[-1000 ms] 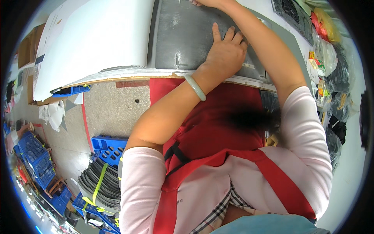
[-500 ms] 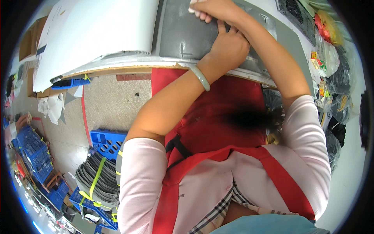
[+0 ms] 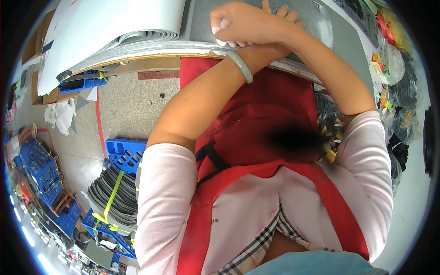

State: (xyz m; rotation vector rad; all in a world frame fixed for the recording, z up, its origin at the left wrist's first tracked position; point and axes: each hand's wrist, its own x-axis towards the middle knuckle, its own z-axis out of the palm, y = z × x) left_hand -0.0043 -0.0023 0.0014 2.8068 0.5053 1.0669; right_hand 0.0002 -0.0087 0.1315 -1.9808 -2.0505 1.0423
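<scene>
My right hand (image 3: 238,23) is curled closed over the dark grey sheet (image 3: 204,20), near the table's front edge. White shows at its fingertips; whether that is finger covers or a small white thing in the grip I cannot tell. Crossing beneath my right forearm is my left arm, with a pale green bangle (image 3: 240,67) at the wrist. My left hand (image 3: 285,13) lies on the grey sheet with its fingers spread, its palm hidden by the right arm. A pale mark shows on the sheet to the right.
A large white sheet (image 3: 119,16), its edge rolled into layers, covers the table's left part. Below left stand blue crates (image 3: 124,153) and a strapped stack of dark sheets (image 3: 110,192). Plastic bags (image 3: 403,87) lie along the right. A person's hand is at the far left.
My right hand has come nearer the front edge and curled closed. My left hand has slid away to the right, under the right forearm, its fingers now spread. The view has shifted slightly.
</scene>
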